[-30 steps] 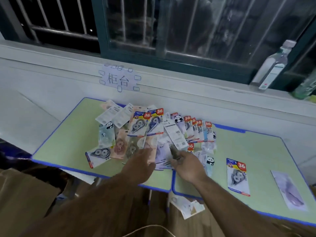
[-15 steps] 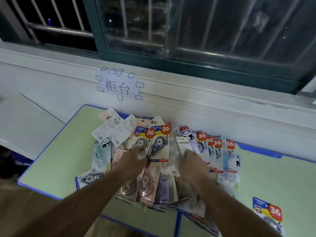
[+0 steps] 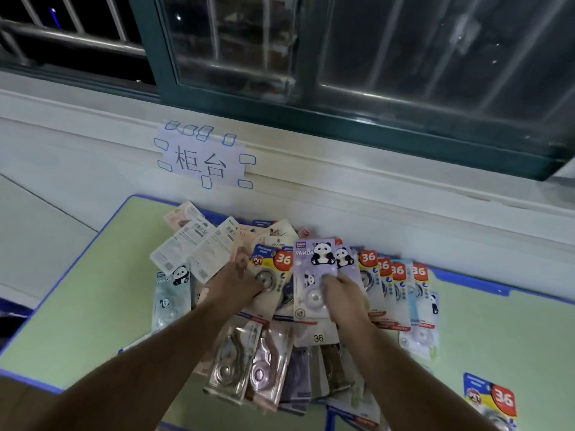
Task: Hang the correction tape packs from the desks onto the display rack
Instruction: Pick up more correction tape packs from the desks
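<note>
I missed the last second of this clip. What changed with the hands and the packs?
Both hands reached forward from the near edge of the pile into its middle. The right hand took a purple panda pack into its grip, raising it atop the pile; the left hand settled on a blue-and-yellow 36 pack. The rest of it, the desk and the wall sign stayed put.

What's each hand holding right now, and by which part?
The right hand pinches the purple panda pack at its right edge, thumb on the front. The left hand rests on a blue-and-yellow pack; a grip cannot be told.
</note>
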Demonstrator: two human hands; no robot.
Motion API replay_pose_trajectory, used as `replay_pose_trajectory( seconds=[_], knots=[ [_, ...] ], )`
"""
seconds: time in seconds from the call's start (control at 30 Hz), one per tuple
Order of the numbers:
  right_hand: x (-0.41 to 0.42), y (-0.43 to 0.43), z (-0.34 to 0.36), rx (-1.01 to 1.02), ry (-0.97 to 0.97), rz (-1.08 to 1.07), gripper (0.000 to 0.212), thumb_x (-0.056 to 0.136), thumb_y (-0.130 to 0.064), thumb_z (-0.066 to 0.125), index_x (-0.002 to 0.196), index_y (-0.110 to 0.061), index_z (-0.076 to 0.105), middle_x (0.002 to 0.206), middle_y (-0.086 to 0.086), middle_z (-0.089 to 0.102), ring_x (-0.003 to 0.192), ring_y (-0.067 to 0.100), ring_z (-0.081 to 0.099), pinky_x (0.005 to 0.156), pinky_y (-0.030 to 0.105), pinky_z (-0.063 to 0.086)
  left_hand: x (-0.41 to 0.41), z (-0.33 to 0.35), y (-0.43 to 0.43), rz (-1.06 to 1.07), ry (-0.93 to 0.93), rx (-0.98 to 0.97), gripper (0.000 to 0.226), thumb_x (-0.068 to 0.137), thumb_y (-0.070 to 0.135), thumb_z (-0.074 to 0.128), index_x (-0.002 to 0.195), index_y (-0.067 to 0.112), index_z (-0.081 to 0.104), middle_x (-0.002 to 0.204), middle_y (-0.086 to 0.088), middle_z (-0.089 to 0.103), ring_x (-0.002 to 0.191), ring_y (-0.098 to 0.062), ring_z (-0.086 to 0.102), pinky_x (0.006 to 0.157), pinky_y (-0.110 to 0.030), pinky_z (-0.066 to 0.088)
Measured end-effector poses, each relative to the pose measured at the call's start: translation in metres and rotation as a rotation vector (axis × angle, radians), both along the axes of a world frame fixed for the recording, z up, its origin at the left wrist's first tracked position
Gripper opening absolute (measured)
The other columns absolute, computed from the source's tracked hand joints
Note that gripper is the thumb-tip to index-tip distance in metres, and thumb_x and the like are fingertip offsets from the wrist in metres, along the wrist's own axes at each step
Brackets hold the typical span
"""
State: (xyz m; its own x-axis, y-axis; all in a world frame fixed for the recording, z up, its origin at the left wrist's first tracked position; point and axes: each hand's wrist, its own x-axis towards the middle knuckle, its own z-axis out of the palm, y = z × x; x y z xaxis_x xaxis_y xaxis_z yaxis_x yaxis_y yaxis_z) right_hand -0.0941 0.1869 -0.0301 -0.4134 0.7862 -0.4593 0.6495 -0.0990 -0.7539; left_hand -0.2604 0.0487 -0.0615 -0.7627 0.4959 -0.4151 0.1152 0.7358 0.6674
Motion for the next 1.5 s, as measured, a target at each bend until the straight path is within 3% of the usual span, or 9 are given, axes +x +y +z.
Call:
replay_pose_trajectory(
  seconds=[0.17,0.33,0.57,0.67,0.73,0.97,1.2,1.33,1.5],
  knots=[
    [-0.014,-0.004,0.002,0.003,0.044,0.03,0.017,0.098,-0.023,0.056,0.086,-0.014,0.064,0.076,0.002,0.06,0.065,0.014,0.048,0.059,0.025,0.036,-0.004,-0.004,0.009,-0.019,-0.141,0.08,0.066,0.068,0.044,0.079,0.122,0.02,0.051,0.113,-0.005,0.064,0.103,-0.024,0.066,0.081,-0.038,0.06],
    [-0.022,-0.009,-0.002,0.041,0.031,0.02,0.024,0.091,-0.016,0.061,0.067,-0.018,0.057,0.062,-0.001,0.056,0.06,0.017,0.047,0.063,0.03,0.038,0.002,0.0,0.015,-0.001,-0.278,0.16,0.036,0.073,0.038,0.085,0.083,0.023,0.054,0.082,0.002,0.057,0.083,-0.022,0.06,0.082,-0.036,0.054],
    [-0.017,-0.004,0.025,0.147,0.133,-0.12,0.024,0.085,-0.013,0.064,0.062,-0.018,0.058,0.052,-0.006,0.056,0.05,0.012,0.049,0.06,0.028,0.038,-0.005,0.019,0.026,-0.002,-0.331,0.234,0.095,0.061,0.05,0.092,0.139,0.016,0.053,0.131,-0.002,0.061,0.119,-0.028,0.061,0.097,-0.04,0.053],
    [-0.008,-0.002,0.037,0.186,0.156,-0.158,0.027,0.085,-0.012,0.064,0.059,-0.019,0.059,0.051,-0.007,0.057,0.046,0.009,0.047,0.056,0.025,0.038,-0.008,0.021,0.032,-0.057,-0.552,0.335,0.042,0.068,0.034,0.09,0.104,0.016,0.076,0.108,-0.005,0.078,0.108,-0.028,0.07,0.099,-0.051,0.053],
    [-0.001,-0.003,0.042,0.18,0.16,-0.161,0.028,0.085,-0.008,0.064,0.06,-0.019,0.06,0.053,-0.004,0.058,0.049,0.011,0.048,0.056,0.024,0.039,-0.005,0.024,0.032,-0.108,-0.593,0.334,0.023,0.08,0.021,0.083,0.102,0.015,0.077,0.105,-0.004,0.077,0.104,-0.023,0.068,0.09,-0.038,0.052],
    [0.009,-0.015,0.021,0.138,0.142,-0.188,0.019,0.088,-0.007,0.066,0.073,-0.016,0.058,0.066,0.002,0.056,0.06,0.018,0.047,0.059,0.03,0.037,0.023,0.012,0.037,-0.133,-0.677,0.363,0.033,0.075,0.012,0.082,0.107,0.013,0.076,0.099,-0.011,0.079,0.096,-0.035,0.075,0.095,-0.059,0.056],
    [0.006,-0.004,0.034,0.153,0.367,-0.352,0.019,0.09,-0.002,0.065,0.098,-0.016,0.056,0.078,0.001,0.066,0.062,0.014,0.057,0.051,0.023,0.045,0.018,0.023,0.04,0.032,-0.726,0.438,0.017,0.091,0.006,0.075,0.107,0.006,0.073,0.091,-0.013,0.08,0.078,-0.029,0.076,0.07,-0.039,0.063],
    [0.001,0.001,0.04,0.036,0.487,-0.471,0.022,0.093,-0.005,0.062,0.11,-0.016,0.056,0.081,0.005,0.064,0.059,0.015,0.052,0.05,0.025,0.04,0.014,0.027,0.037,0.092,-0.755,0.455,0.03,0.095,0.029,0.071,0.119,0.011,0.073,0.104,-0.013,0.078,0.094,-0.034,0.076,0.097,-0.057,0.056],
    [-0.019,-0.018,0.027,0.031,0.254,-0.101,0.009,0.096,-0.014,0.06,0.087,-0.018,0.061,0.068,-0.005,0.056,0.061,0.014,0.048,0.058,0.026,0.039,0.028,0.038,0.031,-0.148,-0.854,0.588,0.049,0.088,0.041,0.071,0.121,0.005,0.072,0.119,-0.02,0.074,0.113,-0.037,0.07,0.107,-0.054,0.049]
  ],
)
